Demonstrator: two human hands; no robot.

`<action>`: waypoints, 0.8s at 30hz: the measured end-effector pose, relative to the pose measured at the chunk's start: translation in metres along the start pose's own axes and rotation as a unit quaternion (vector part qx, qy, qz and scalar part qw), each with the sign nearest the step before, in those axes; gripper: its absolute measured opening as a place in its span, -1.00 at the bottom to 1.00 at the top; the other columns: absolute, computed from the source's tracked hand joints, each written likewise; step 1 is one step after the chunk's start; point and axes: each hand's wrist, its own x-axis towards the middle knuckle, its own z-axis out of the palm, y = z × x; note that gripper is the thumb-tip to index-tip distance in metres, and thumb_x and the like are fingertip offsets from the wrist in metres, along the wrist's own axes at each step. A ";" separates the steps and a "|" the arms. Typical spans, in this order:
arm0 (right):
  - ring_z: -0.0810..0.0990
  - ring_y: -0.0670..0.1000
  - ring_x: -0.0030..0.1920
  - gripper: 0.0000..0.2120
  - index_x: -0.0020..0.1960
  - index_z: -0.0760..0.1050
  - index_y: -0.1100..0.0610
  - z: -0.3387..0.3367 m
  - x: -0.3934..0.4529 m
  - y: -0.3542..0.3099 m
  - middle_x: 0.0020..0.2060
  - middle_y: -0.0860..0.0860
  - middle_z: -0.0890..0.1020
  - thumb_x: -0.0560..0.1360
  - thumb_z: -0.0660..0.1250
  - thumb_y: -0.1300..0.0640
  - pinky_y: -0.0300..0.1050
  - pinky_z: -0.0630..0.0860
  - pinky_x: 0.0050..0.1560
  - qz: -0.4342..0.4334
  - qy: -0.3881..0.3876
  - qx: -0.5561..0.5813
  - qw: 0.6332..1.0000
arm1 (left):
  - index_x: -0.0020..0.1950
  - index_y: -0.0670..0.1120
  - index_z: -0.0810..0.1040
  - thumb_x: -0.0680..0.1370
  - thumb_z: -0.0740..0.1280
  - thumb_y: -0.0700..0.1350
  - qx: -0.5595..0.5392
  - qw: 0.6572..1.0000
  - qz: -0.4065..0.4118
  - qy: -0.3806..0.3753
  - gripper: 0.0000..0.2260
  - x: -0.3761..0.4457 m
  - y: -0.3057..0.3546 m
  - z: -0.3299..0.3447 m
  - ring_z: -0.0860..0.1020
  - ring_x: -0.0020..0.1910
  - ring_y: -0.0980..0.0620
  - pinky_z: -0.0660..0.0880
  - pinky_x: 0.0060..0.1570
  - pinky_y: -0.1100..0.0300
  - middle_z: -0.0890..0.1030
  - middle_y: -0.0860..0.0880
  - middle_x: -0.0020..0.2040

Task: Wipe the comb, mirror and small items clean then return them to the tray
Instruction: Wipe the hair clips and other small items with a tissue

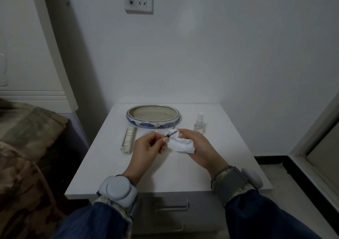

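Left hand pinches one small dark clip; right hand grips one white cloth. On the worktop: one tray, one comb, one spray bottle.

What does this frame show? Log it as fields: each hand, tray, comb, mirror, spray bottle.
left hand: pinches a thin dark clip
right hand: grips a white cloth against the clip's tip
tray: blue-and-white oval dish, nothing visible inside
comb: on the table, left of the hands
mirror: round, flat, partly hidden by hands
spray bottle: upright, right of tray
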 end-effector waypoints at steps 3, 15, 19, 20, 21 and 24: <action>0.53 0.00 -0.19 -0.83 -0.10 0.51 0.15 0.001 0.001 -0.002 -0.18 0.05 0.56 0.52 0.18 0.34 -0.14 0.48 -0.12 0.005 0.013 0.059 0.998 | -0.26 -0.15 0.57 0.51 0.33 -0.30 -0.004 1.000 -0.005 0.001 -0.84 0.000 0.002 0.001 0.47 -0.44 0.21 0.39 -0.35 0.42 0.54 0.01 -0.41; 0.51 0.01 -0.23 -0.94 -0.15 0.49 0.19 -0.003 0.003 -0.004 -0.22 0.07 0.54 0.43 0.27 0.31 -0.14 0.45 -0.15 0.013 0.082 0.132 0.988 | -0.27 -0.12 0.58 0.51 0.34 -0.29 -0.020 1.000 -0.023 -0.003 -0.83 0.001 -0.003 0.003 0.47 -0.45 0.21 0.41 -0.36 0.38 0.55 0.08 -0.45; 0.52 0.02 -0.25 -0.94 -0.16 0.48 0.20 0.002 0.002 -0.001 -0.24 0.08 0.55 0.45 0.27 0.32 -0.13 0.46 -0.17 0.039 0.057 0.102 0.992 | -0.28 -0.12 0.58 0.52 0.34 -0.28 -0.003 1.000 -0.017 -0.007 -0.82 0.000 -0.005 0.001 0.47 -0.45 0.21 0.40 -0.35 0.38 0.55 0.06 -0.44; 0.52 0.02 -0.25 -0.93 -0.16 0.48 0.20 0.003 0.001 -0.002 -0.25 0.08 0.55 0.38 0.33 0.30 -0.13 0.46 -0.17 0.041 0.054 0.098 0.993 | -0.28 -0.10 0.58 0.52 0.34 -0.28 -0.001 1.000 -0.018 -0.007 -0.81 0.001 -0.005 0.001 0.47 -0.46 0.21 0.40 -0.35 0.39 0.55 0.06 -0.44; 0.52 0.02 -0.25 -0.84 -0.16 0.48 0.20 0.002 0.000 -0.002 -0.25 0.08 0.55 0.27 0.36 0.25 -0.13 0.46 -0.17 0.039 0.046 0.091 0.994 | -0.28 -0.09 0.58 0.51 0.34 -0.28 0.001 1.000 -0.018 -0.007 -0.81 0.001 -0.006 0.001 0.47 -0.46 0.21 0.40 -0.36 0.39 0.55 0.06 -0.44; 0.51 0.03 -0.24 -0.70 -0.15 0.48 0.21 -0.001 0.001 -0.002 -0.23 0.09 0.54 0.12 0.34 0.19 -0.12 0.46 -0.16 0.046 0.037 0.114 0.992 | -0.29 -0.08 0.57 0.51 0.34 -0.27 0.004 1.000 -0.016 -0.009 -0.81 0.001 -0.005 0.001 0.47 -0.46 0.21 0.40 -0.36 0.38 0.55 0.04 -0.43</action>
